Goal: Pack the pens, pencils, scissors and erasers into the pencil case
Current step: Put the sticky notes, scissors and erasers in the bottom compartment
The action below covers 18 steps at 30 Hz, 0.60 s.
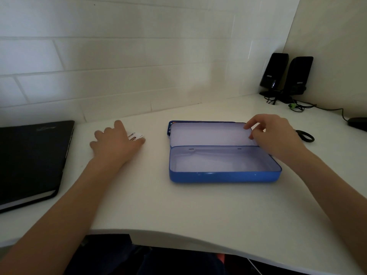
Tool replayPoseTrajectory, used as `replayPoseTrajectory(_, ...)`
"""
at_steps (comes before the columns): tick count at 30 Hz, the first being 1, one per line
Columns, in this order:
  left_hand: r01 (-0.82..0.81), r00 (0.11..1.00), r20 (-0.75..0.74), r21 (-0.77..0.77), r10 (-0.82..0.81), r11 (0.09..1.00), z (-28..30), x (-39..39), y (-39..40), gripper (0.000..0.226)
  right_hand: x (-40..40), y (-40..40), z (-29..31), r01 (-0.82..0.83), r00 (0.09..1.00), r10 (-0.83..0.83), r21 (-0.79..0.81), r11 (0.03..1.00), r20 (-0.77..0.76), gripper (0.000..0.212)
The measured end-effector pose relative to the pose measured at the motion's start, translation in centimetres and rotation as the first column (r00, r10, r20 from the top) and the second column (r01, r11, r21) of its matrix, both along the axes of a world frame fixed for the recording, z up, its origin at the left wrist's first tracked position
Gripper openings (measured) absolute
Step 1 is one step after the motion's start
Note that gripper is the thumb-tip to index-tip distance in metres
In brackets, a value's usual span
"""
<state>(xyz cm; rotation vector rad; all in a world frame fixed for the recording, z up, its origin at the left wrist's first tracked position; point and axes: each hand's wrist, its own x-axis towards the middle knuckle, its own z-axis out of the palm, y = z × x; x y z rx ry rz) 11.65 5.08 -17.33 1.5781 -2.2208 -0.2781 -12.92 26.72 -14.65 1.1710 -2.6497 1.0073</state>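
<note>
So far, nothing has gone into the pencil case (224,165): the blue tin lies open near the middle of the white desk (178,211), its tray bare and its lid (208,135) tipped back toward the wall. Judged from that, the task is at its very start, with opening the case the only step done.

The right hand (278,135) is at the lid's right corner, thumb and forefinger pinched together on its rim, seemingly holding it open. The left hand (117,141) lies palm down, fingers spread apart, over small white erasers (137,136) with orange print, well to the left of the case; whether it has any grip on them cannot be told, since the hand covers most of them.

The black handle loops of the scissors (305,135) show on the desk just past the right hand; the blades are hidden. No pens or pencils can be made out.

Left to do, then: erasers, scissors, and whatever pens and pencils turn up. A black notebook (29,161) sits at far left and 2 speakers (286,72) in the far right corner.
</note>
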Motion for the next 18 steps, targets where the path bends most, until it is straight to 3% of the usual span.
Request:
replayPoseTrajectory(4, 0.085, 0.952, -0.284, -0.096, -0.110, 0.992, 0.7, -0.5, 1.1, 0.067, 0.9, -0.1, 0.1, -0.017, 0.999, 0.013, -0.112, 0.994, -0.035, 0.032)
replayPoseTrajectory(7, 0.342, 0.728, -0.575, -0.169, -0.375, 0.924, 1.2, -1.2, 2.5, 0.059, 1.7, -0.1, 0.5, -0.037, 0.998, 0.026, -0.207, 0.978, -0.057, 0.032)
replayPoseTrajectory(10, 0.643, 0.570, -0.583, -0.121, -0.578, 0.756, 1.0, -1.9, 4.4, 0.063, 2.3, -0.2, 0.6, -0.060, 0.996, 0.046, -0.223, 0.973, -0.071, 0.032)
replayPoseTrajectory(12, 0.722, 0.559, -0.529, -0.069, -0.638, 0.689, 0.3, -2.3, 5.1, 0.065, 2.2, -0.1, 0.7, -0.061, 0.996, 0.045, -0.214, 0.975, -0.080, 0.032)
replayPoseTrajectory(14, 0.727, 0.564, -0.516, -0.061, -0.645, 0.684, -0.1, -2.5, 5.0, 0.064, 1.5, 0.1, 0.9, -0.018, 0.997, 0.002, -0.221, 0.975, -0.075, 0.030)
replayPoseTrajectory(18, 0.568, 0.631, -0.572, -0.119, -0.524, 0.814, 0.1, -2.6, 3.9, 0.053, -1.7, 1.5, 1.5, 0.159, 0.976, -0.183, -0.186, 0.970, -0.116, 0.025)
